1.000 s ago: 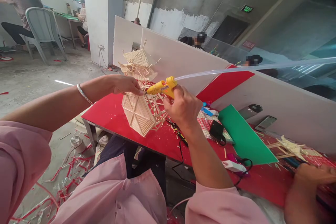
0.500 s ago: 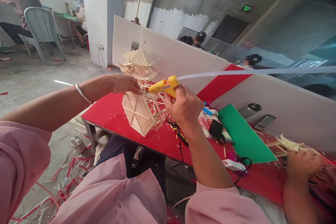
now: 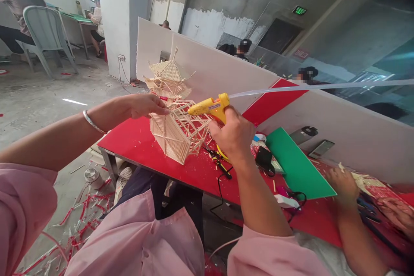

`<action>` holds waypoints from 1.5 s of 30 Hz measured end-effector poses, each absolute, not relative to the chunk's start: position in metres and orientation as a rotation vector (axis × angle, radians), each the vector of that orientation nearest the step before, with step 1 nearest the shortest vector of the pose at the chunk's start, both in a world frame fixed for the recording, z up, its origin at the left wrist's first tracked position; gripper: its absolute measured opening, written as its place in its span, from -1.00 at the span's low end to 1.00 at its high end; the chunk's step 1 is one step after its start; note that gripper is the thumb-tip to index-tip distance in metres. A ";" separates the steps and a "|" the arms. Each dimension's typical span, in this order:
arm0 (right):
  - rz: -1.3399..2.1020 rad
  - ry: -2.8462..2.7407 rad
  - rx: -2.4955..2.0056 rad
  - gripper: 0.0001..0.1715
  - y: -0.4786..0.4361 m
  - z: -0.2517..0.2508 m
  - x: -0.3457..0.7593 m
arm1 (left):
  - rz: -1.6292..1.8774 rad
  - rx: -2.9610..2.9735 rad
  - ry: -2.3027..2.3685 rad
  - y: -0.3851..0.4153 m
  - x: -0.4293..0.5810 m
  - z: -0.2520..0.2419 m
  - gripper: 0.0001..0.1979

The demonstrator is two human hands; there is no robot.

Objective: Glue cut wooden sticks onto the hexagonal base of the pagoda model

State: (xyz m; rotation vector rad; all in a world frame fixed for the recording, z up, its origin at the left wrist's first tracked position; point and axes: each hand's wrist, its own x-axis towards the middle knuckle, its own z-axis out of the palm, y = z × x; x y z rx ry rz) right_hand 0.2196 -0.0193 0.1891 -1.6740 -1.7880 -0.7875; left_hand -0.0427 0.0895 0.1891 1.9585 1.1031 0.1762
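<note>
On the red table lies a model built of thin wooden sticks (image 3: 170, 138), with a closely slatted panel facing me and an open lattice frame behind it. My left hand (image 3: 147, 105) is closed in a pinch at the model's upper edge; exactly what the fingertips grip is partly hidden. My right hand (image 3: 234, 136) is wrapped round the handle of a yellow glue gun (image 3: 210, 106). The gun's nozzle points left, close to my left fingertips and over the lattice. A long clear glue stick (image 3: 278, 89) runs out of its back to the right.
Behind stands a tiered stick pagoda (image 3: 168, 73) against a white partition (image 3: 216, 69). Black-and-yellow pliers (image 3: 220, 164), a black adapter (image 3: 264, 159) and a green board (image 3: 291, 164) lie rightward on the red table (image 3: 129, 138). A co-worker's hand (image 3: 343, 185) is at far right.
The glue gun and my right hand have moved slightly right. The stick model has shifted a little rightward. The co-worker's hand at the far right has moved left, toward the green board.
</note>
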 end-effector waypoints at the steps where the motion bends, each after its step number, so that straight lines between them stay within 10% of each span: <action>1: -0.808 -1.778 -1.685 -0.59 -0.022 0.190 0.223 | 0.219 1.915 1.100 0.090 -0.045 0.188 -0.42; 45: -1.226 -2.079 -1.469 -0.73 -0.045 0.182 0.231 | 0.029 2.011 1.354 0.098 -0.034 0.224 -0.32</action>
